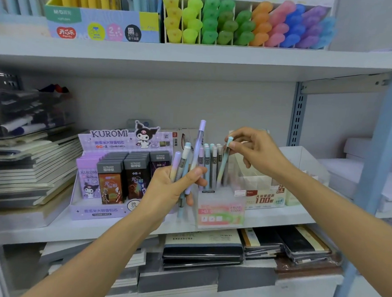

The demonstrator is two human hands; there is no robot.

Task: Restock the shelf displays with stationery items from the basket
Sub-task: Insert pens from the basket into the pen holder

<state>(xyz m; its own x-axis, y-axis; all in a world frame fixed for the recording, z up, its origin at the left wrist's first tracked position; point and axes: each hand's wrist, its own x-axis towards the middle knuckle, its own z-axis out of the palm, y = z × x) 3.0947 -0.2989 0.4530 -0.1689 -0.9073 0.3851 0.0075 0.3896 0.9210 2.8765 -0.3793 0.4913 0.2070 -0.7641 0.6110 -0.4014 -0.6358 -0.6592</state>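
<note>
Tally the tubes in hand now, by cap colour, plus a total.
Purple-capped tubes: 2, both in the left hand
White-capped tube: 1, left hand
Blue- or teal-capped tubes: 2, one in the left hand, plus the teal-capped tube pinched by the right hand
Total: 5 visible in hand

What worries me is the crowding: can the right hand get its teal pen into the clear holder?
Probably yes: the right hand pinches the teal pen over the clear holder, whose open top shows free room beside the standing pens.

On one shelf (45,230), lead-case box (97,212) stands left of tube holder (220,211).
</note>
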